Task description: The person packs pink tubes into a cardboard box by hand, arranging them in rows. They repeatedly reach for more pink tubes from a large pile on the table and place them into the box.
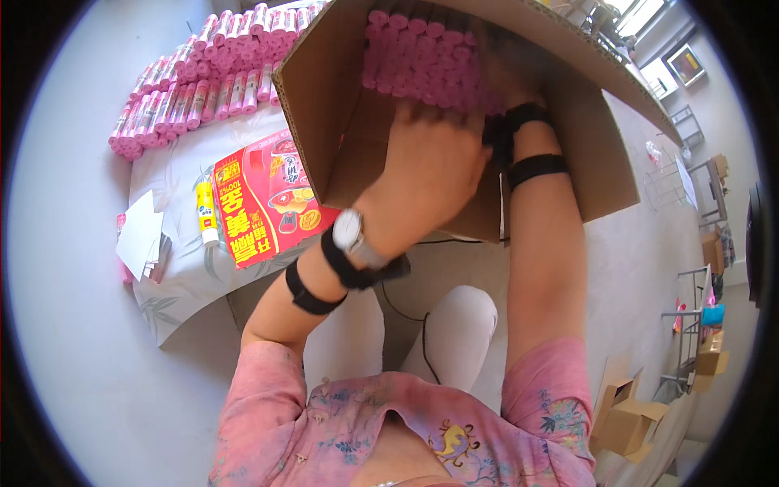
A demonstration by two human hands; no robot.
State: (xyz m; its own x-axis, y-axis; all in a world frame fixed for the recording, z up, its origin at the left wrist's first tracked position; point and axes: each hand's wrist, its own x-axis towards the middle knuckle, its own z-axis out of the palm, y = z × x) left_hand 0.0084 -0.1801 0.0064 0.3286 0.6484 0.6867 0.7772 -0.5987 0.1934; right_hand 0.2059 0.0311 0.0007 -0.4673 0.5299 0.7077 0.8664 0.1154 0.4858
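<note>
Both my hands reach into an open cardboard box (329, 122) in front of me. A tightly packed stack of pink rolls (426, 65) lies inside it. My left hand (434, 158) has its fingers curled against the near edge of the stack, gripping rolls there; its fingertips are hidden. Beside the stack's right side, close to the box wall, is my right hand (519, 85); shadow and blur hide its fingers. A watch (349, 231) and black straps circle my left wrist and forearm, and black straps circle the right.
More pink rolls (195, 97) are piled on the cloth-covered table (187, 300) at the left. A red and yellow printed sheet (272, 199), a yellow glue stick (207, 213) and white paper slips (144, 243) lie nearer. Open cartons (625, 422) stand on the floor at the right.
</note>
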